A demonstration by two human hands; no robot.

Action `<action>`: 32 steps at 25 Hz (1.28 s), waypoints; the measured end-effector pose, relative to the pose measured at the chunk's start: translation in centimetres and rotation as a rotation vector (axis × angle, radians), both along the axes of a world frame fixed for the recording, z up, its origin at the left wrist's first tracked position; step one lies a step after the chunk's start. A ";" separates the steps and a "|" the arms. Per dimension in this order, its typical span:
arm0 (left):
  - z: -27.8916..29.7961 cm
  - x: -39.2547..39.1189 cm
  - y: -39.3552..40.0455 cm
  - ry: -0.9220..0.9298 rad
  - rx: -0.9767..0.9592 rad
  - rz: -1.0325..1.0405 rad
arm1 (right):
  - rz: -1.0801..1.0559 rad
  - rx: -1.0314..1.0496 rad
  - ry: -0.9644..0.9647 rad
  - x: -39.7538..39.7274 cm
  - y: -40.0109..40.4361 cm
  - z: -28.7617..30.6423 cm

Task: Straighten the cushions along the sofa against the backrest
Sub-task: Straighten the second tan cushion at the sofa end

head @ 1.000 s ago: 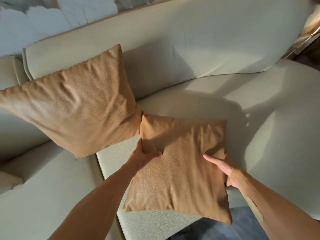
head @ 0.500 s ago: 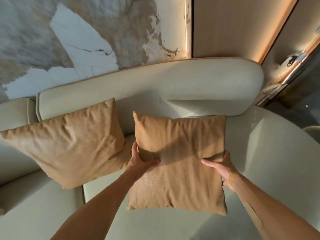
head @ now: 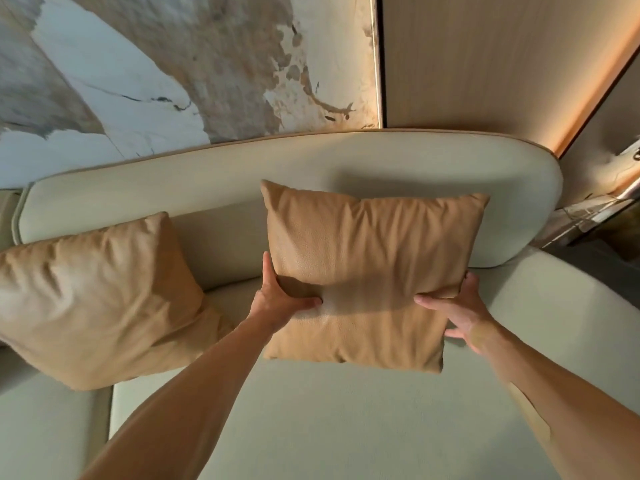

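Now, from the head view, we hold the right tan cushion (head: 367, 271) up in both hands, in front of the sofa backrest (head: 311, 168) and above the seat (head: 311, 410). Our left hand (head: 280, 299) grips its left edge, thumb pressed into the front and the other fingers hidden behind. Our right hand (head: 460, 310) grips the right edge the same way, thumb on the front, fingers tucked under and behind. Both hands are curled round the cushion, not spread flat.

We think the good way to finish is to push it back until it leans on the backrest, with its bottom edge sitting on the seat. We should keep it level, so it stands square. The left tan cushion (head: 93, 292) already leans on the backrest, tilted. We should leave a small gap beside it so the two don't bump.
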State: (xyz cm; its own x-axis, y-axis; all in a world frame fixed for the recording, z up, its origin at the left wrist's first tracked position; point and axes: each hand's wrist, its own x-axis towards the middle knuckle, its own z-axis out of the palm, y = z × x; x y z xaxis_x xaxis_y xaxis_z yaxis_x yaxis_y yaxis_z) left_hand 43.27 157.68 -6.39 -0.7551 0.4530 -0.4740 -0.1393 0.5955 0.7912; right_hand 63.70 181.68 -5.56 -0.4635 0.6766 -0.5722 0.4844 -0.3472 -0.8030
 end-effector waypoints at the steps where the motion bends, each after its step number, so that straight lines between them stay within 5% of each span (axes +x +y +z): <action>1: -0.2 -0.1 1.2 0.012 0.011 0.001 | -0.001 0.012 0.009 -0.4 1.2 -0.2; 12: -3.7 1.6 8.2 0.214 -0.011 -0.020 | 0.063 0.091 -0.036 -1.0 9.0 -4.6; 32: -5.6 2.3 11.6 0.246 0.007 -0.067 | 0.048 0.206 -0.082 -0.3 12.6 -6.8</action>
